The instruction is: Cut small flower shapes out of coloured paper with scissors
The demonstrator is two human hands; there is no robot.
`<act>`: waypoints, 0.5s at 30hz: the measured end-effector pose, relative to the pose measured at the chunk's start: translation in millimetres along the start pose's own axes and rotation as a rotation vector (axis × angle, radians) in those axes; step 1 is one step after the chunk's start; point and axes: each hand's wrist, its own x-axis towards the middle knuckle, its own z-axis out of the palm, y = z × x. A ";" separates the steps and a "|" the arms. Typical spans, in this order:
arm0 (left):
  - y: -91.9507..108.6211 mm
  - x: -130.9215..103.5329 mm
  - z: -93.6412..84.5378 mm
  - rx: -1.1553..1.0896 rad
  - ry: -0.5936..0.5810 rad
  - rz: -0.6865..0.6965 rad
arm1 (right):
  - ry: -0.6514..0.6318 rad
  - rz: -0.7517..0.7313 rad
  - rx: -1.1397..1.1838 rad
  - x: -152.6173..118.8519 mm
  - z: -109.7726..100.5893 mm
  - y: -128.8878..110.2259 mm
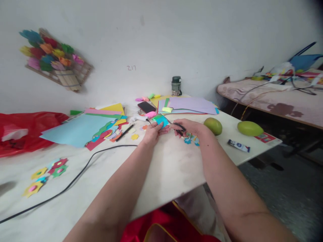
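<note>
Blue paper is pinched in my left hand on the feed, probably to steady it against the scissors I'm gripping by the handles, right hand.

Scissors partly hidden by right hand; red bag cropped left.

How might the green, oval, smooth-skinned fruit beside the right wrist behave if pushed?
The green, oval, smooth-skinned fruit would probably roll, given its rounded sides. Its lengthened shape suggests a wobbling path. It may slide too, since the flat white table looks fairly smooth.
</note>
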 end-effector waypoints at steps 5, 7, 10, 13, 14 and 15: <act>-0.9 0.4 -2.1 0.005 -0.039 -0.015 | -0.002 -0.001 0.014 3.4 -1.0 4.7; -1.5 1.0 -3.5 0.010 -0.052 -0.020 | -0.011 0.002 0.022 4.0 -1.4 4.9; -2.3 1.6 -5.4 0.016 -0.068 -0.021 | -0.014 0.013 0.019 3.9 -1.6 4.1; -1.8 1.3 -6.4 0.014 -0.076 -0.025 | -0.016 0.024 0.014 4.0 -1.5 3.9; -1.5 1.0 -6.5 0.012 -0.078 -0.029 | -0.017 0.028 0.016 4.2 -1.5 4.2; -1.1 0.8 -6.6 0.012 -0.081 -0.034 | -0.017 0.031 0.020 4.5 -1.5 4.7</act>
